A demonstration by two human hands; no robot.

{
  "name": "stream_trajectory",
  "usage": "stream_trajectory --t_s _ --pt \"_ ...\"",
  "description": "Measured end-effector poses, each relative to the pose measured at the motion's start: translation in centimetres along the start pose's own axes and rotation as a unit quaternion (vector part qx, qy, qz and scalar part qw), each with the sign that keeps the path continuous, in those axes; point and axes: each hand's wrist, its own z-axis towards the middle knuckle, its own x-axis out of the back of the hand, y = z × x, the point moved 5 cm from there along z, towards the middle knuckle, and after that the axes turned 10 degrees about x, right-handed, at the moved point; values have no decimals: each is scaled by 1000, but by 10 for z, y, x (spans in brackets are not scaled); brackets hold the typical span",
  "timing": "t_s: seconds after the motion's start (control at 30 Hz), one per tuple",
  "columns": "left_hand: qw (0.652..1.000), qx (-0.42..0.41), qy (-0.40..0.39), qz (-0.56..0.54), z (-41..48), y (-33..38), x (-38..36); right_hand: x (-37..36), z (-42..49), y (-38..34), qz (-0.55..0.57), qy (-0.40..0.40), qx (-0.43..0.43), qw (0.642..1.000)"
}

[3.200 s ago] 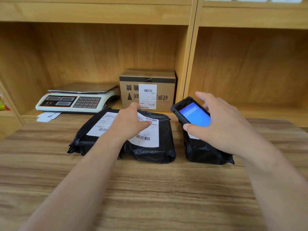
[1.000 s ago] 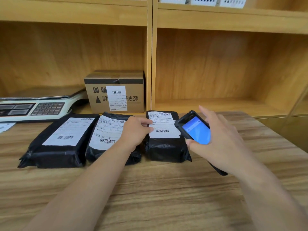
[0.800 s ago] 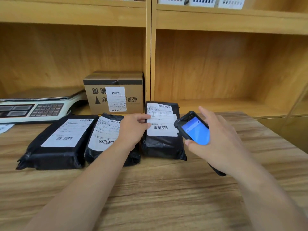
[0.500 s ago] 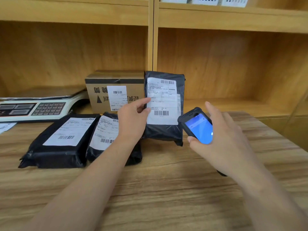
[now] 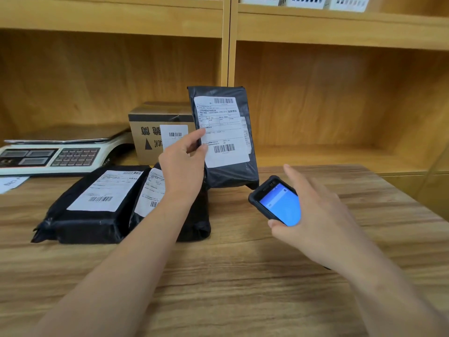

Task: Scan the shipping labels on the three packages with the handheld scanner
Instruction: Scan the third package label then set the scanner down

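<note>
L hand (image 5: 182, 166): thumb + fingers pinch the left edge of the upright black poly mailer bag w/ white shipping label (image 5: 224, 135), bottom edge on or just above the wooden table (image 5: 243, 288). Looks light, soft, slick film, so grip the edge near mid-height. Long axis vertical, label faces the camera, barcodes horizontal. R hand (image 5: 313, 215) cradles the black rubber-cased handheld scanner w/ blue screen (image 5: 277, 203), fingers wrapped, index extended; its top end points up-left toward the label. Two other black mailers (image 5: 97, 203) lie flat, labels up.
</note>
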Motion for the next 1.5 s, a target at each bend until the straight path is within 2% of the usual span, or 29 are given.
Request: stream_trajectory --t_s 0.37,0.5,0.8,0.97,1.17,1.5 --pt "1000 -4 0 -12 0 -2 0 2 -1 2 3 3 -9 1000" --pt "1000 -2 -8 -22 1 -3 -1 6 -1 2 -2 33 -8 999" --pt "998 40 -45 -21 4 -18 -9 9 -3 1 9 72 4 997" --pt "991 90 -96 -30 2 -34 -25 10 -2 5 28 82 -5 996" --pt "982 128 -135 15 -3 -53 -36 10 1 12 39 101 -20 994" --pt "959 142 -185 161 -6 -62 -36 8 3 18 30 91 -28 995"
